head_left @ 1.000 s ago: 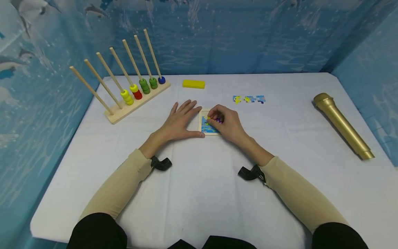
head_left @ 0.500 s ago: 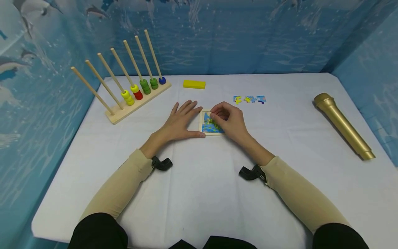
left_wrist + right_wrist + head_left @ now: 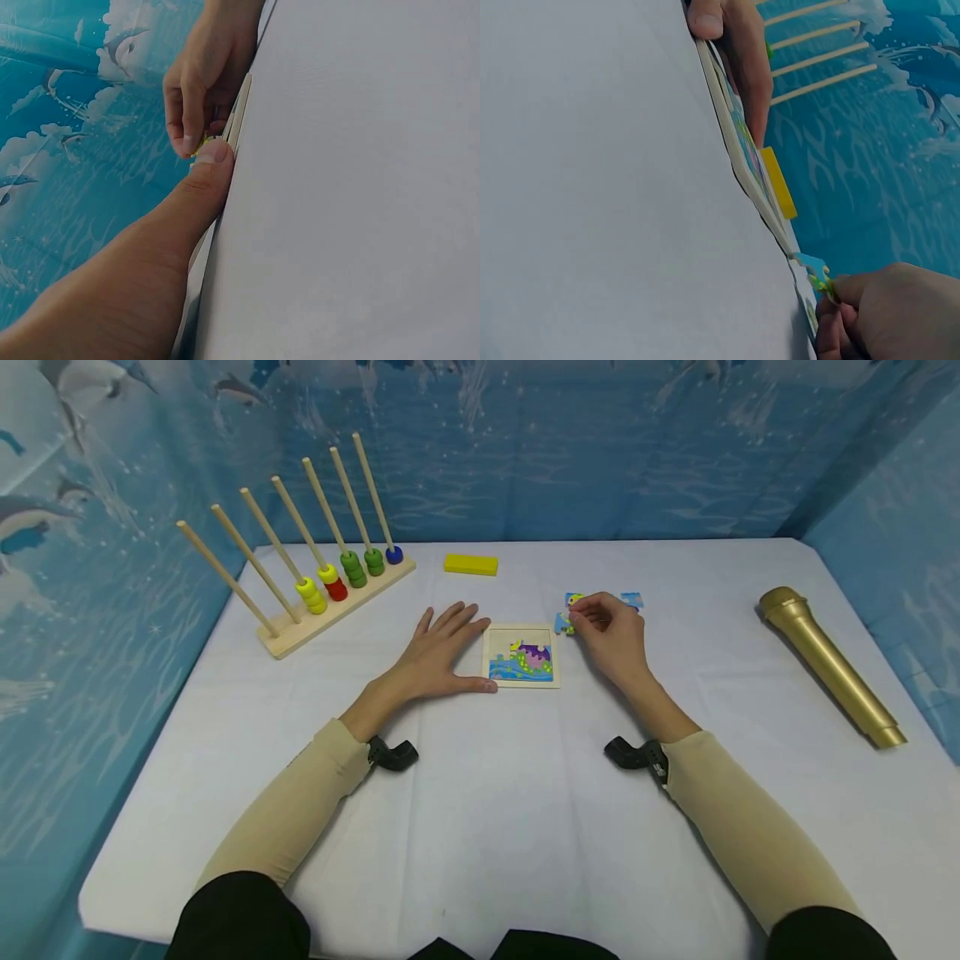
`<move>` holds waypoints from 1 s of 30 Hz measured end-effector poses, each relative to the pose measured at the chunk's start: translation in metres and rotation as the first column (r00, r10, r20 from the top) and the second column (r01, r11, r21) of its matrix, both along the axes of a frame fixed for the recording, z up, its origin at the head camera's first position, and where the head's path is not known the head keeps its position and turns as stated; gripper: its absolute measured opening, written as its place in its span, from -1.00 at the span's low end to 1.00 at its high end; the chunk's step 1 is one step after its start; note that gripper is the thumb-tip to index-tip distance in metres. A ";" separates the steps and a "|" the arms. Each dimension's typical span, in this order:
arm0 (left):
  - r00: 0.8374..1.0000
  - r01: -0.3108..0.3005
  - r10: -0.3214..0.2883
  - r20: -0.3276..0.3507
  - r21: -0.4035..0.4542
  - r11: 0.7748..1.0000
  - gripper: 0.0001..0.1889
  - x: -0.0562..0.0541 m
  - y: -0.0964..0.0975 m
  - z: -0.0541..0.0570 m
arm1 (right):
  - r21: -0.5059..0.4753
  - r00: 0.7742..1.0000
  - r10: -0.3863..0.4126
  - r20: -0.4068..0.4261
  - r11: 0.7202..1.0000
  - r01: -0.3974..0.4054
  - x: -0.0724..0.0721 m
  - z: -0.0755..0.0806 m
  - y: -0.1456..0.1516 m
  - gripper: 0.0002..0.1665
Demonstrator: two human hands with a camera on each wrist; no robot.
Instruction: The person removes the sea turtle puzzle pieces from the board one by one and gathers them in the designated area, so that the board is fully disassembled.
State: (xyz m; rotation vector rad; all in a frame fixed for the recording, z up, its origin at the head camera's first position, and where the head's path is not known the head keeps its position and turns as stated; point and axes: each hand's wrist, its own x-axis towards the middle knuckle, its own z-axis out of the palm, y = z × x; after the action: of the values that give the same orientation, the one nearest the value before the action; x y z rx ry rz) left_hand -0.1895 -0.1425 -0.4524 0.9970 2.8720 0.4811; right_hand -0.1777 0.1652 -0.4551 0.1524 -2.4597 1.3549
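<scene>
A small wooden-framed jigsaw puzzle (image 3: 521, 685) lies mid-table, its lower part filled with pieces showing a purple, pink and green creature over blue. My left hand (image 3: 431, 660) is spread flat at its left side, thumb and index finger touching the frame's left corners. Just right of the frame, my right hand (image 3: 613, 639) pinches a blue and yellow puzzle piece (image 3: 811, 268) between thumb and fingers. Behind that hand lie a yellow and blue piece (image 3: 573, 597), partly covered, and a blue piece (image 3: 632, 599).
A wooden peg counting stand (image 3: 337, 610) with coloured rings is at the back left. Behind the puzzle lies a yellow block (image 3: 470, 565). A gold microphone-shaped tube (image 3: 828, 664) lies on the right of the white-covered table (image 3: 487, 827). Sea-print curtains (image 3: 562, 460) hang behind.
My right hand has left the puzzle and moved right to the loose pieces, where it has taken hold of one. My left hand has stayed at the frame.
</scene>
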 end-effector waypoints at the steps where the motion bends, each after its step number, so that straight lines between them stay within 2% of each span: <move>1: 1.000 0.000 0.000 0.002 0.000 1.000 0.14 0.000 0.000 0.000 | 0.014 1.000 -0.006 0.009 1.000 0.005 -0.001 0.000 0.003 -0.79; 7: 1.000 -0.003 0.003 0.007 -0.005 1.000 0.14 0.000 -0.001 -0.001 | 0.114 0.999 -0.009 0.052 0.993 0.003 -0.005 0.001 0.016 -0.80; 15: 1.000 -0.007 0.007 0.001 -0.003 1.000 0.14 0.000 -0.001 -0.001 | 0.150 0.998 -0.018 0.065 0.989 0.009 -0.006 0.005 0.022 -0.80; 21: 1.000 -0.006 0.007 0.009 -0.006 1.000 0.14 0.000 0.000 -0.001 | 0.067 0.998 -0.062 0.012 0.996 0.062 -0.004 0.003 0.016 -0.82; 24: 1.000 -0.004 0.005 0.012 -0.007 1.000 0.14 0.000 0.000 -0.001 | 0.022 1.000 -0.029 0.000 0.999 0.029 0.001 0.003 0.008 -0.82; 30: 1.000 -0.007 0.007 0.014 -0.014 1.000 0.14 -0.001 0.000 0.000 | 0.027 0.996 0.084 0.012 0.996 -0.084 0.010 0.005 -0.011 -0.86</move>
State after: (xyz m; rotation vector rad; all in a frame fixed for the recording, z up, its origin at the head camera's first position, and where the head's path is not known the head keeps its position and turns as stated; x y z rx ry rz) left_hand -0.1901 -0.1426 -0.4522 0.9783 2.8635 0.4663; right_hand -0.1674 0.1545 -0.4496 0.2583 -2.5076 1.3591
